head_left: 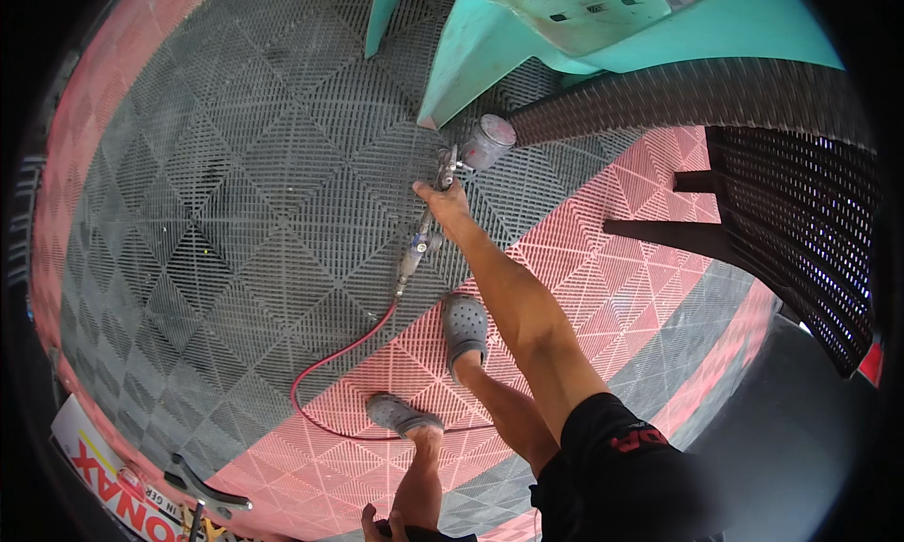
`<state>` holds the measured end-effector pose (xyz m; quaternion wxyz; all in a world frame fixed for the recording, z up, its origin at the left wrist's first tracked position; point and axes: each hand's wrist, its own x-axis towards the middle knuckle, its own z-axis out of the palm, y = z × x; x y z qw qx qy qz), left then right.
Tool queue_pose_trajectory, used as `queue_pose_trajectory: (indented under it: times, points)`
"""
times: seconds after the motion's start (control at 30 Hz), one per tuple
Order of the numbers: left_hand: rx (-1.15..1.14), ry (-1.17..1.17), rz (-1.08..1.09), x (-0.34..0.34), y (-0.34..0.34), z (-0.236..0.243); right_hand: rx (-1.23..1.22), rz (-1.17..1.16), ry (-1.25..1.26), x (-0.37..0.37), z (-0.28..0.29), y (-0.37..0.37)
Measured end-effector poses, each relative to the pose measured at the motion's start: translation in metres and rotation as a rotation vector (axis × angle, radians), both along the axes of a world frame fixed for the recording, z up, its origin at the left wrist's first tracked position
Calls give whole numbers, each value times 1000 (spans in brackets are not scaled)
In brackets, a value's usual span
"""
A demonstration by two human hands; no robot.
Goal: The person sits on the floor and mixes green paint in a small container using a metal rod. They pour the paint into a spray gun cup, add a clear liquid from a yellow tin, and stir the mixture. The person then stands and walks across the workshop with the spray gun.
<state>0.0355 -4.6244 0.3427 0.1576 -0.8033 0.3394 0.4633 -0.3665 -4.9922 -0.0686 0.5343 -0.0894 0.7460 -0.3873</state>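
my right hand [450, 203] is closed around the grip of one spray gun [461, 161], its grey cup just beyond my fingers, nearly touching one teal panel [471, 62] ahead. one red hose [330, 363] trails back behind the hand toward my two grey clogs. the panel already looks evenly teal; how much coating remains i cannot tell. my left hand [381, 521] hangs low, its grip unclear.

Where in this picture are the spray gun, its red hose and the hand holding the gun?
spray gun [450, 168], head view, on its metal body beside the cup.
red hose [330, 361], head view, on its curve across the floor tiles.
right hand [446, 206], head view, on the back of the hand.
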Motion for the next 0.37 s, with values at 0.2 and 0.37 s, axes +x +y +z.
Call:
queue_pose_trajectory:
  times: [0.2, 0.37]
  points:
    - [-1, -13, 35, -17, -15, 15, 62, 145, 285, -9, 56, 89]
    - [11, 199, -75, 7, 15, 62, 258, 757, 570, 0, 116, 298]
